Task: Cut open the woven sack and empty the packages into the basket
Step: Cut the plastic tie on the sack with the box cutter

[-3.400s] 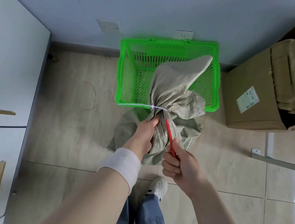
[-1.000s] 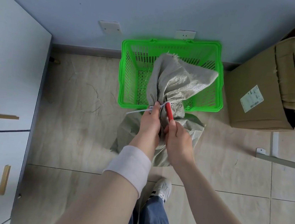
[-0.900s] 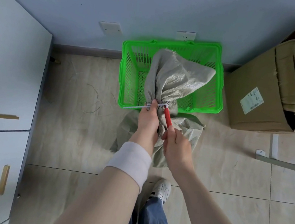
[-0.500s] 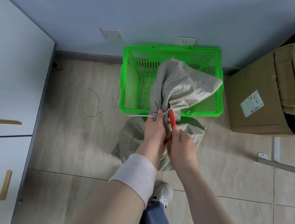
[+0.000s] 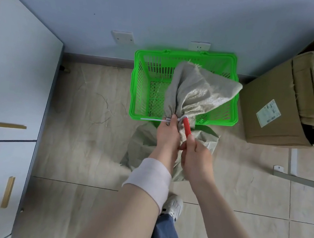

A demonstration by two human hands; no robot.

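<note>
A grey woven sack [image 5: 197,92] stands on the floor in front of a green plastic basket [image 5: 136,88]. Its loose top hangs over the basket's near rim. A white zip tie [image 5: 152,119] binds the neck, its tail sticking out to the left. My left hand [image 5: 167,133] grips the neck just below the tie. My right hand [image 5: 197,155] holds a red-handled cutter [image 5: 187,127], its tip against the tie. The blade itself is hidden. No packages are visible.
White cabinets [image 5: 13,73] with gold handles line the left. Large cardboard boxes [image 5: 285,99] stand at the right against the wall. A metal bar [image 5: 303,179] lies on the tiles at the right. My shoe [image 5: 172,204] is just behind the sack.
My right hand has brought the red cutter up the sack's neck to the zip tie. The sack's loose top has shifted from upright to leaning right over the basket.
</note>
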